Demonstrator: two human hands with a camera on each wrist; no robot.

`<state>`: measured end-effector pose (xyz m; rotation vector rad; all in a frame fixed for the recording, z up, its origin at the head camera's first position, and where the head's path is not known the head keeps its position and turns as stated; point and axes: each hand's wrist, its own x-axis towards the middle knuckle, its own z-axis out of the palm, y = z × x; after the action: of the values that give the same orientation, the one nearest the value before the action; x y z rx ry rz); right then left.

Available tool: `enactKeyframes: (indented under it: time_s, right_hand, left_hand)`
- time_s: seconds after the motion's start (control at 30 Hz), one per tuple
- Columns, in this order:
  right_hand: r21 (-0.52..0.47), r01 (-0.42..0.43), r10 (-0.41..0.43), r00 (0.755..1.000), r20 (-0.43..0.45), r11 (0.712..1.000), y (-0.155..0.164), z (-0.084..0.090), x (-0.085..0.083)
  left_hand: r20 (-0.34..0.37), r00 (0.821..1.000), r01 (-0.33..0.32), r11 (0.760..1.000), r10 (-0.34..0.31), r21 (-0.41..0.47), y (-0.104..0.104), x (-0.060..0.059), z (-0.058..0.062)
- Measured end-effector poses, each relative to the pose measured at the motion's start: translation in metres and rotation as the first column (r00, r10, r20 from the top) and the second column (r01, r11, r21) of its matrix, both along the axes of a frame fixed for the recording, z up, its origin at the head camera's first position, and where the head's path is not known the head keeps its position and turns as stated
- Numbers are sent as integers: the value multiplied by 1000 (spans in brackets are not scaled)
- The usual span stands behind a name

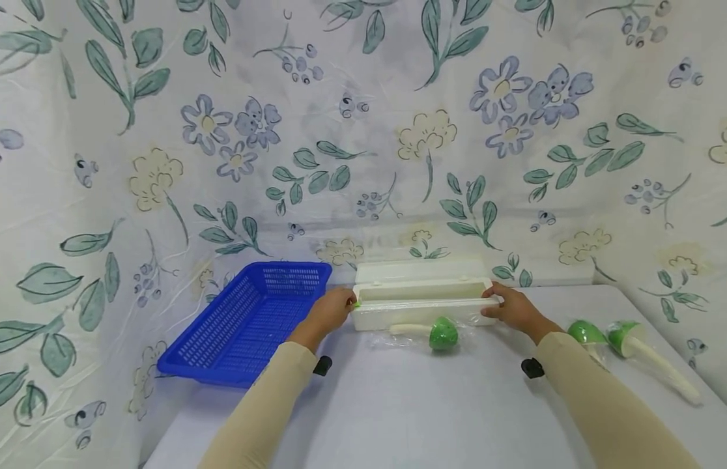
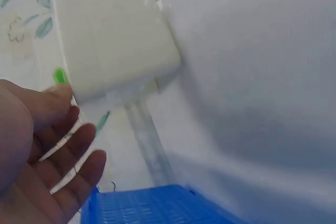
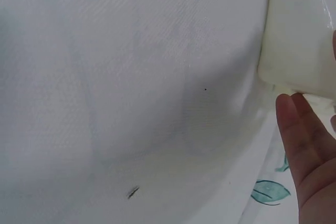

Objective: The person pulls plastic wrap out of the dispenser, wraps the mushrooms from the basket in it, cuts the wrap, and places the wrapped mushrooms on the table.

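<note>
A long white box [image 1: 372, 318] stands at the back of the table, its inside showing and its raised lid [image 1: 422, 268] behind it. My left hand [image 1: 330, 309] holds the left end, thumb at the corner beside a small green piece [image 2: 61, 75]; its other fingers curl loosely past the edge. At the right end my right hand [image 1: 514, 309] grips the box, with fingertips right at the end wall in the right wrist view. Just in front of the box lies a plastic-wrapped item with a rounded green head [image 1: 443, 334] and a white handle [image 1: 412, 329].
A blue slatted plastic basket [image 1: 234, 374] sits on the left, close to my left forearm. Two more green-headed items [image 1: 624, 335] lie at the right side of the table [image 1: 422, 417], beyond my right forearm. A floral-printed sheet [image 1: 363, 130] hangs behind the table.
</note>
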<state>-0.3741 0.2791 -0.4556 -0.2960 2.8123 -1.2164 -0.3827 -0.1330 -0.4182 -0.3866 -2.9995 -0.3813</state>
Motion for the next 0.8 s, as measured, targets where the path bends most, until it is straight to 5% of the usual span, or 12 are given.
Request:
enactKeyframes:
  time_s: [0.1,0.17,0.3,0.4,0.5,0.67,0.8]
  right_hand:
    - [29,2,-2,1000,-8,1000,0,0,1]
    - [47,3,-1,999,-32,999,-1,0,2]
    - [142,24,4,981,-195,990,-7,-2,5]
    - [171,56,3,945,-327,984,-14,-4,9]
    - [123,65,-13,923,-384,990,-21,-4,13]
    - [81,73,-31,903,-429,994,-29,-1,26]
    - [20,11,-3,932,-362,1000,-37,2,38]
  left_hand:
    - [-99,995,-2,1000,3,12,5,7,-3]
    - [-193,980,55,998,-58,-21,8,11,-6]
    - [-327,915,223,971,-238,-85,12,13,-11]
    - [-386,871,289,952,-303,-97,12,12,-16]
    - [-393,873,292,955,-289,-55,11,10,-18]
    - [-325,904,307,951,-279,38,15,12,-16]
    - [-283,914,319,946,-290,59,21,14,-13]
